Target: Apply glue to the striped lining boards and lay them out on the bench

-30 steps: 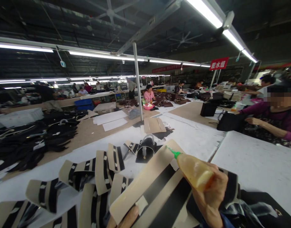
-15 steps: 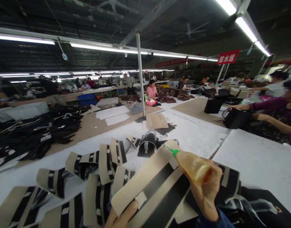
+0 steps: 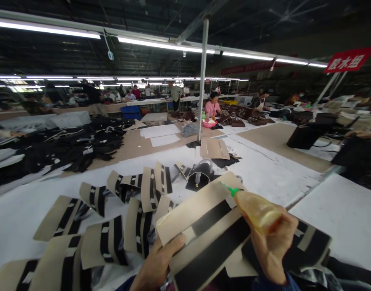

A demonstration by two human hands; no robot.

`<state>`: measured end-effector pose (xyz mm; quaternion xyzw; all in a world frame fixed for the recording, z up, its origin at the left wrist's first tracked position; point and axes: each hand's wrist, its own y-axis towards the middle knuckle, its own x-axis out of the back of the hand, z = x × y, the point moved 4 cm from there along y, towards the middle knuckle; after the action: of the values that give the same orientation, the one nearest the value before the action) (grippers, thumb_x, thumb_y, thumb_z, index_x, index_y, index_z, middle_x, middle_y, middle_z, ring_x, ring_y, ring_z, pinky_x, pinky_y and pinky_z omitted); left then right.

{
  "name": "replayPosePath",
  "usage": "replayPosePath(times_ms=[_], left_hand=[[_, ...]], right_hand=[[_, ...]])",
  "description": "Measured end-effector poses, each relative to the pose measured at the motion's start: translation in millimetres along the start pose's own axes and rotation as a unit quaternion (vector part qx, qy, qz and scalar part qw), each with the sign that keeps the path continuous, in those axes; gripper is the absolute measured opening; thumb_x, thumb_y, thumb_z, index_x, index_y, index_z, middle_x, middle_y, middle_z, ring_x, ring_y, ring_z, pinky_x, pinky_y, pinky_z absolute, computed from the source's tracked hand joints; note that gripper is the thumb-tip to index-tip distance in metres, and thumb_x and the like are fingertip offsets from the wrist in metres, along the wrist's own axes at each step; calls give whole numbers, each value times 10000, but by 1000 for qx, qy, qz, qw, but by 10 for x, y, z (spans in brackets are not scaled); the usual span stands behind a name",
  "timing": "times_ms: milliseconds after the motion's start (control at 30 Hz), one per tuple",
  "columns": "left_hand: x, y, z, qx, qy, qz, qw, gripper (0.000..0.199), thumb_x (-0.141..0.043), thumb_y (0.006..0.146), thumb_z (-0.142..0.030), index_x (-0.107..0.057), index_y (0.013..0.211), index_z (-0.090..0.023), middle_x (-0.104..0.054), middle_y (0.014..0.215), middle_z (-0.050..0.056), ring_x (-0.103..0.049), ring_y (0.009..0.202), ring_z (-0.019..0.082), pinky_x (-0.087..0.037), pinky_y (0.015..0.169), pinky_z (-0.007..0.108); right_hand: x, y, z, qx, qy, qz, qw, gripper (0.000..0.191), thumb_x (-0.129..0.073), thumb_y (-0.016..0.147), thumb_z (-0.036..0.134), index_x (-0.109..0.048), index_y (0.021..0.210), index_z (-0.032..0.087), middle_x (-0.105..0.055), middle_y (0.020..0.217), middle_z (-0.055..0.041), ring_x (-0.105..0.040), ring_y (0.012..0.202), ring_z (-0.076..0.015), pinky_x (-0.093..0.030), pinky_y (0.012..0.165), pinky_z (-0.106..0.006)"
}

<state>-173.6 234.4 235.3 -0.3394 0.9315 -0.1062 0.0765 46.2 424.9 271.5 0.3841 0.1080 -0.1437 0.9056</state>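
Note:
My left hand [image 3: 161, 258] grips the lower left edge of a beige panel [image 3: 191, 210] with black stripes, its thumb lying on top near a small pale patch. In my right hand [image 3: 275, 238] is a squeeze bottle [image 3: 258, 210] of amber liquid, tipped on its side. The bottle's green nozzle [image 3: 230, 190] points at the panel's upper right end. Several similar striped pieces [image 3: 102, 242] stand curved on the white table to the left. Beneath and right of the held panel lie more black and beige pieces [image 3: 309, 242].
A metal post [image 3: 203, 81] rises behind the table [image 3: 334, 206]. Near it lie a folded brown card [image 3: 214, 148] and a black looped piece [image 3: 199, 178]. Black goods [image 3: 97, 141] are heaped at the left. A person in pink [image 3: 212, 107] sits farther back; black bags [image 3: 306, 135] are at the right.
The view has turned left, so the scene sits farther right. More of my left hand shows. The nozzle remains near the panel's upper end.

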Motion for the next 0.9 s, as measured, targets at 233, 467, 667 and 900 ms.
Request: replayPosePath(times_ms=[233,467,667,900], left_hand=[[-43,61,88,101,-140,12,985,542,-851,659,-398,-740,1136,-168,-786,1047,101,-699,1063,324,-543,941,410],[-120,83,73,88,-193,39,976,644,-837,660,-369,-684,1250,-161,-796,985,80,-720,981,306,-554,884,399],[-128,32,38,55,-87,23,994,454,-766,714,-438,-755,1080,-171,-774,1078,107,-663,1117,342,-478,1027,456],[-157,-49,-103,-4,-15,-22,1000,196,-711,749,-398,-766,782,-213,-756,1137,91,-640,1163,312,-423,1095,387]], right_hand=[[201,215,-167,-97,-36,-142,984,539,-911,572,262,-609,1018,246,-614,987,20,-597,940,-205,-492,988,-421],[65,182,43,-247,173,-79,950,469,-859,646,419,-657,995,179,-634,1053,-20,-635,954,-183,-568,851,-369],[106,-96,72,-134,10,-35,990,546,-943,460,249,-643,914,213,-623,831,8,-587,716,-171,-556,637,-319],[-284,-307,525,-47,125,147,980,407,-832,713,241,-649,1067,324,-674,953,-23,-675,818,-214,-595,533,-312]])
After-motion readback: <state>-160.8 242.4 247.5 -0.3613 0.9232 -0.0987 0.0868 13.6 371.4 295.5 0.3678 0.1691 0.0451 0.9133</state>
